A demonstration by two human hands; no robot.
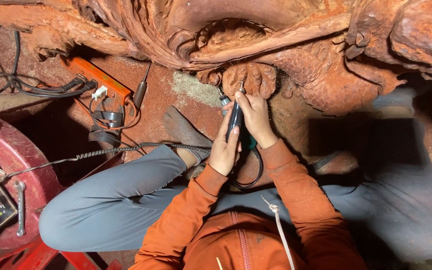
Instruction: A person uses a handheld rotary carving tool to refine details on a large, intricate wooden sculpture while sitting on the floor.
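Your left hand [224, 150] and right hand [254, 117] both clamped on rotary tool [235, 119]; tip at carving [248, 77] underside edge. Cramped: knees both sides.

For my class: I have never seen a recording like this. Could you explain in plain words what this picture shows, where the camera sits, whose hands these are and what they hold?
There is one picture, taken by a camera worn on a person's head, looking straight down. So you see the person's own orange sleeves, grey trousers and folded legs as they sit on a dusty reddish floor.

Both hands grip a slim, dark pen-shaped power tool: the left hand lower down, the right hand nearer the tip. The tip rests against a large reddish wood carving with scale-like patterns.

A coiled cable runs left from the hands toward a red stand. An orange power strip with plugs lies on the floor, and a wrench rests on the stand.
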